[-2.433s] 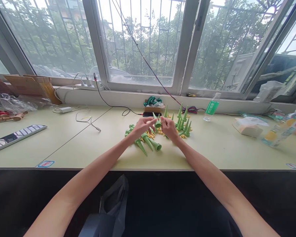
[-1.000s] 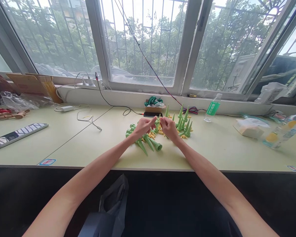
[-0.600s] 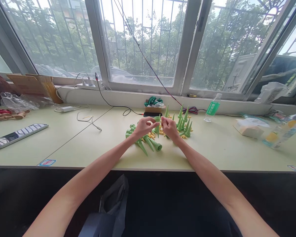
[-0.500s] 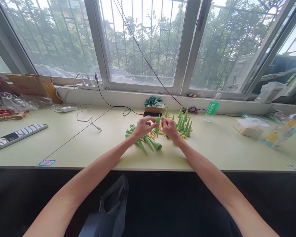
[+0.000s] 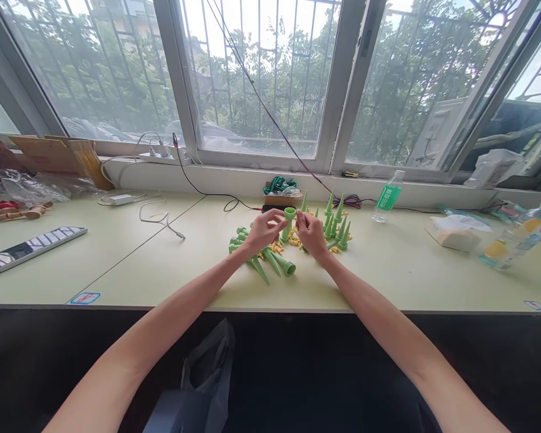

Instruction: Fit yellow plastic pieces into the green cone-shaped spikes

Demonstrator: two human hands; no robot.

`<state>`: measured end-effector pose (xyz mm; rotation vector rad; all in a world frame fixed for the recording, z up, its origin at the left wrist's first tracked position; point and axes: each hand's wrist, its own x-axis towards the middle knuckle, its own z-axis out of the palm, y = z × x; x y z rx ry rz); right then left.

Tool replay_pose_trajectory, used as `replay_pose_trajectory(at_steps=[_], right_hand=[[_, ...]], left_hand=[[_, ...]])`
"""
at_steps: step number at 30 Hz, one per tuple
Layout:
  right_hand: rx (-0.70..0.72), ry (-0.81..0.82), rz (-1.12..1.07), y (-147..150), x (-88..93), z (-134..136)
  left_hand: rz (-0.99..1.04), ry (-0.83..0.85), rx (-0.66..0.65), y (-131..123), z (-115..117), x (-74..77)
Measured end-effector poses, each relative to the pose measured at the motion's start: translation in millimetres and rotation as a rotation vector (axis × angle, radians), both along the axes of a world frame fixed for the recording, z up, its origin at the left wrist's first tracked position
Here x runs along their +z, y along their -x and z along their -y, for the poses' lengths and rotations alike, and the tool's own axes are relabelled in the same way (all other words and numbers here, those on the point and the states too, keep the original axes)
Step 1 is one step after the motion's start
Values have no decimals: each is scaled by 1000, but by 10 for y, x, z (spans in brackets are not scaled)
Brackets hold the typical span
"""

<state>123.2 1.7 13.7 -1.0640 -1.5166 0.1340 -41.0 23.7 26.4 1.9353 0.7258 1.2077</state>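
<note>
A green plastic watering spike (image 5: 290,213) is in my left hand (image 5: 265,232), gripped between thumb and fingers. Its round, hollow end faces up and toward me. Just to its right, the fingers of my right hand (image 5: 311,234) are closed beside the rim; what they hold, if anything, is hidden. Below and left of my hands lie several loose green spikes (image 5: 284,266), one with its open end toward me. More green spikes stand point up (image 5: 339,213) right of my right hand. Small yellow pieces (image 5: 277,246) are scattered between and around them.
Behind my hands is a small cardboard box (image 5: 282,198) with green and clear material. A labelled bottle (image 5: 388,197), a tissue pack (image 5: 458,231) and a larger bottle (image 5: 523,234) stand to the right. On the left are a white cable (image 5: 162,220) and a phone-like slab (image 5: 33,248).
The spike in my left hand has tilted, so its hollow end now shows where its side showed before. My right hand stays closed beside it, shifted only slightly.
</note>
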Motion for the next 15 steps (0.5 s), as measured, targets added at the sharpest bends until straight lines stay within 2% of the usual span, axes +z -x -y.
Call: replay_pose_trajectory(at_steps=[3,7,15], right_hand=[[0,-3,-2,-3,2,6],[68,12,57,5,0,14],[130,37,86,-1,-26,-5]], left_hand=[[68,157,-67,9,-9,19],[117,334,-155,9,-9,46],[138,471,-172,-4,-13,57]])
